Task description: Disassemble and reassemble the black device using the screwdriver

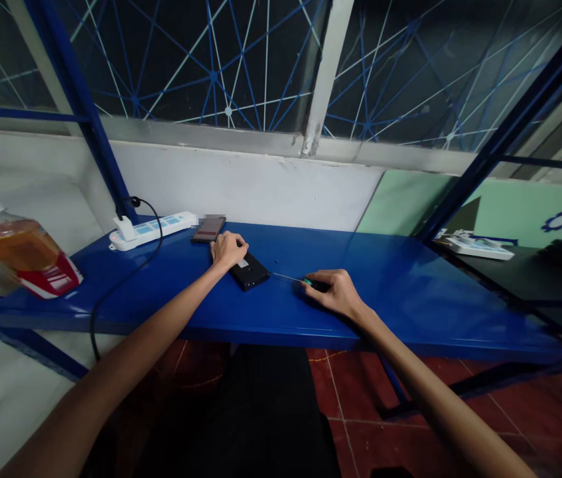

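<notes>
A black phone (pixel 251 272) lies flat on the blue shelf (pixel 400 285), with a small pale patch on its back. My left hand (pixel 227 249) rests on the phone's far end, fingers curled down over it. My right hand (pixel 335 291) is closed round a thin screwdriver (pixel 294 279) with a green and black handle. Its metal tip points left toward the phone and lies low over the shelf, a short way from the phone's edge.
A second phone (pixel 208 228) lies behind my left hand. A white power strip (pixel 154 229) with a black cable (pixel 126 279) sits at the back left. A bottle of amber liquid (pixel 16 249) stands at far left. Papers and a dark table (pixel 509 265) are at right.
</notes>
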A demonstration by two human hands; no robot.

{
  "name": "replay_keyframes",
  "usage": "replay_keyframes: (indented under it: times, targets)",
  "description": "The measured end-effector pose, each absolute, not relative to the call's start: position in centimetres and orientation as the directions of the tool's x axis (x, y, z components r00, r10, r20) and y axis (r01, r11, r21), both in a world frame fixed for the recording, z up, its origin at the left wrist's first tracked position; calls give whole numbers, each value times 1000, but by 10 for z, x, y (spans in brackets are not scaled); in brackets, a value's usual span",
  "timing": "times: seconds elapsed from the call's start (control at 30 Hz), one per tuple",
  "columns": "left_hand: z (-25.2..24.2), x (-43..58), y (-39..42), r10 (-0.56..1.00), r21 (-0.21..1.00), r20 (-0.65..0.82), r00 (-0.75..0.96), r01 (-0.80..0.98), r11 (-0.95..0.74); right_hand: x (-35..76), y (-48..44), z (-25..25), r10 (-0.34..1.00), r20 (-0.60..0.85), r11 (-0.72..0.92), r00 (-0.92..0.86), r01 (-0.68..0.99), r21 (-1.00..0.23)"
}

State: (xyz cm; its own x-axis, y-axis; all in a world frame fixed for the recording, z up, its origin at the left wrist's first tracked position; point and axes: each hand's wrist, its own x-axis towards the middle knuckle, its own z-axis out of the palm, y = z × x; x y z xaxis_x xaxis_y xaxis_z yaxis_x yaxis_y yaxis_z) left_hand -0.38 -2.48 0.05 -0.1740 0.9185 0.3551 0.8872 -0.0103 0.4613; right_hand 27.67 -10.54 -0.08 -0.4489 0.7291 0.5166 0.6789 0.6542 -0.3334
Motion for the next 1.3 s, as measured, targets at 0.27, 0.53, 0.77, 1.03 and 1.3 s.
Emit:
replay_keyframes:
  times: [0.27,0.53,0.77,1.03,1.3]
  targets:
    - [2,-1,-27,906,455,340,-252,887,76,275,-106,0,734,498,633,-461,729,-259]
    - [3,1,-30,911,430,332,-246,899,86,273,-108,3,742,480,615,-468,760,-210]
    - [4,2,-35,909,341,366,-200,938,69,275,-108,5,751,483,559,-450,822,-105]
    - [4,5,-36,887,222,451,100,950,-220,276,-106,5,774,458,517,-437,854,-60]
    - [12,10,-43,904,155,373,210,946,-284,275,-104,4,828,392,459,-400,886,-64]
